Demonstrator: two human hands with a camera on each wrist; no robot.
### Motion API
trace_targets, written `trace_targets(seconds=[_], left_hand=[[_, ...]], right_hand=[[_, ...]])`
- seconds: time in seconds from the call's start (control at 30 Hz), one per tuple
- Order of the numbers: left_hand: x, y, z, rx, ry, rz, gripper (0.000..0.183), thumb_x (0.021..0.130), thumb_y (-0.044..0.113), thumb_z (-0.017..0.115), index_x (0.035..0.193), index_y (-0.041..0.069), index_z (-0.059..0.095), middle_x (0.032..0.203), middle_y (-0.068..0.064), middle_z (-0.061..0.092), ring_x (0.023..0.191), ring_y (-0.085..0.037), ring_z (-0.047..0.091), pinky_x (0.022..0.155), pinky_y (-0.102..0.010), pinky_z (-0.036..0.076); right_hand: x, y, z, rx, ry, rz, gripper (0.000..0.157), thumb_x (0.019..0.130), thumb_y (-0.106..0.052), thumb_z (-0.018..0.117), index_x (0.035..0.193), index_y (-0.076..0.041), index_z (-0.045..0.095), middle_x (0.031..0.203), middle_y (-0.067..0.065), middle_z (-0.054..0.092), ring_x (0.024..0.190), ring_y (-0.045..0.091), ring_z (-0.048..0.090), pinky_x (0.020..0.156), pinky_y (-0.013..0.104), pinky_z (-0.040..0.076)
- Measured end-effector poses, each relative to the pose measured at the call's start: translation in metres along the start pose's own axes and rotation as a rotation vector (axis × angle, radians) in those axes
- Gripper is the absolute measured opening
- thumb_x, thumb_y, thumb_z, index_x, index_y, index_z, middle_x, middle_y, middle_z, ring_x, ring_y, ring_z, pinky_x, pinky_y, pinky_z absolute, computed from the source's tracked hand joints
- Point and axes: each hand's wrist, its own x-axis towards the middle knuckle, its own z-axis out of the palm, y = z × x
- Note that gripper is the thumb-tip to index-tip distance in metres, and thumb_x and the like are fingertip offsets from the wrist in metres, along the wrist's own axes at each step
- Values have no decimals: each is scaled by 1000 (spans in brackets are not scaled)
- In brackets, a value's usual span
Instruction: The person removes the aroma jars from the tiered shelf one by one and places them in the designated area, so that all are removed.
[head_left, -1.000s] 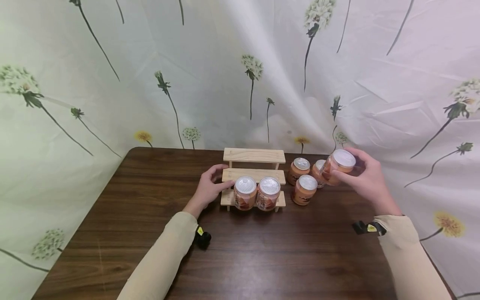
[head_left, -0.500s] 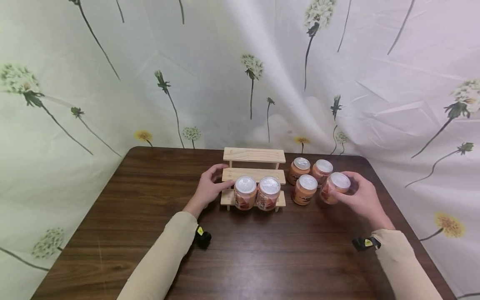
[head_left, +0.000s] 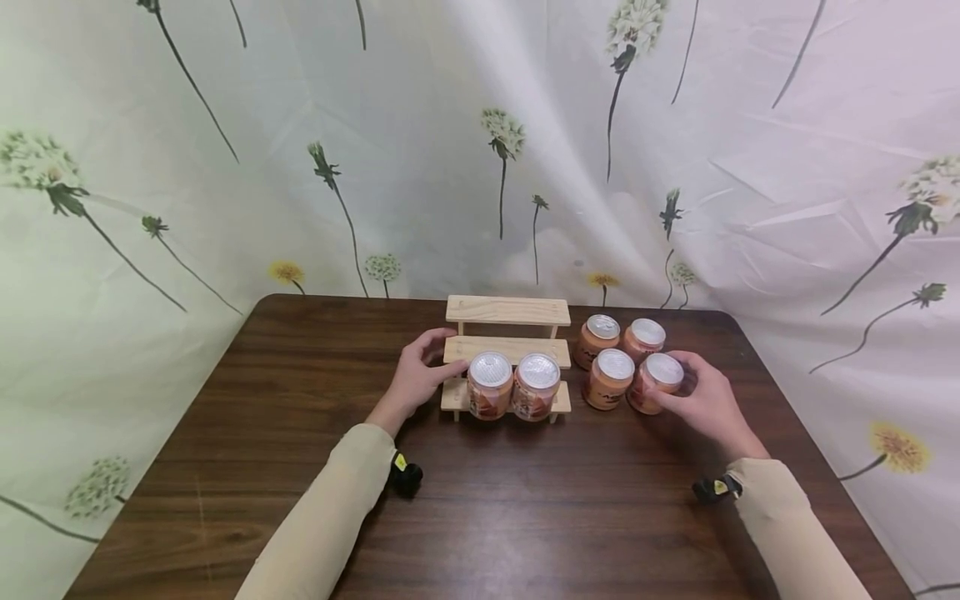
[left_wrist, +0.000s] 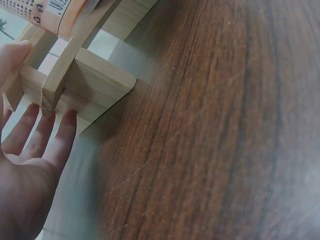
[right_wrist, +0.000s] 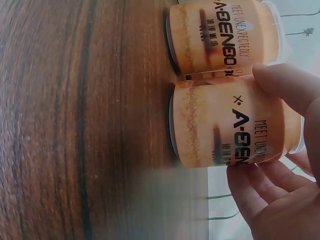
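My left hand (head_left: 416,379) holds the left end of a three-step wooden stand (head_left: 510,310). In the left wrist view its fingers (left_wrist: 62,135) lie against the stand's side, with the thumb higher up. Two orange cans with silver lids, a left can (head_left: 491,392) and a right can (head_left: 537,392), sit side by side on the lowest step. My right hand (head_left: 708,400) grips another orange can (right_wrist: 225,125) between thumb and fingers. That can rests upright on the table, close beside a lettered can (right_wrist: 225,37).
Right of the stand, three more cans stand grouped on the table: a rear-left can (head_left: 597,343), a rear-right can (head_left: 643,340) and a front can (head_left: 608,383). A flower-printed cloth (head_left: 420,167) hangs behind the dark wooden table (head_left: 495,517).
My right hand has brought its can forward and down from behind the group, then left against the front can. The left hand and the stand have not moved.
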Motion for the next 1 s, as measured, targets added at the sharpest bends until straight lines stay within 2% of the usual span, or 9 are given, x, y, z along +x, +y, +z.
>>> trace_targets(seconds=[0.47, 0.53, 0.63, 0.7, 0.77, 0.9, 0.97, 1.0], left_hand=[[0, 1, -1, 2, -1, -8, 55, 90, 10, 84, 140, 8, 61, 141, -15, 61, 129, -35, 59, 87, -32, 57], [0, 1, -1, 4, -3, -9, 55, 90, 10, 84, 140, 8, 61, 141, -15, 61, 129, -35, 59, 87, -32, 57], [0, 1, -1, 7, -2, -10, 54, 90, 11, 84, 140, 9, 62, 140, -15, 61, 129, -34, 60, 88, -33, 57], [0, 1, -1, 9, -2, -13, 54, 90, 11, 84, 139, 10, 62, 139, -15, 62, 129, -34, 60, 88, -34, 57], [-1, 1, 0, 12, -3, -14, 54, 91, 12, 84, 139, 10, 62, 139, -15, 62, 129, -34, 60, 89, -34, 57], [0, 1, 0, 11, -6, -12, 55, 91, 12, 84, 140, 9, 61, 141, -15, 61, 129, -35, 60, 90, -35, 56], [0, 1, 0, 9, -5, -12, 56, 91, 12, 84, 141, 8, 61, 141, -15, 61, 129, -35, 60, 90, -36, 57], [0, 1, 0, 8, -5, -11, 56, 91, 11, 84, 141, 7, 61, 141, -15, 61, 130, -35, 60, 89, -36, 57]], right_hand=[[-1, 3, 3, -30, 1, 13, 76, 82, -34, 93, 138, 2, 55, 131, 25, 65, 115, 41, 68, 83, 7, 45], [-1, 3, 3, -45, 7, 20, 78, 81, -37, 93, 138, 1, 55, 131, 24, 65, 116, 40, 69, 85, 14, 49], [-1, 3, 4, -59, 6, 23, 79, 81, -39, 93, 138, 0, 55, 132, 23, 65, 116, 40, 68, 91, 33, 56], [-1, 1, 2, -60, 2, 19, 80, 81, -38, 93, 140, 1, 54, 133, 24, 65, 117, 41, 68, 94, 47, 56], [-1, -1, -1, -51, -1, 14, 81, 82, -36, 93, 141, 2, 52, 134, 25, 63, 119, 42, 67, 97, 56, 54], [0, -15, -11, -9, 30, -11, 77, 86, -29, 90, 145, 2, 51, 138, 26, 61, 123, 43, 63, 101, 61, 50], [0, -24, -15, 9, 55, -40, 74, 87, -26, 89, 145, 1, 52, 139, 25, 60, 126, 42, 61, 102, 59, 50], [0, -29, -16, 12, 73, -58, 72, 87, -24, 89, 145, 0, 53, 139, 24, 61, 126, 41, 61, 102, 53, 52]])
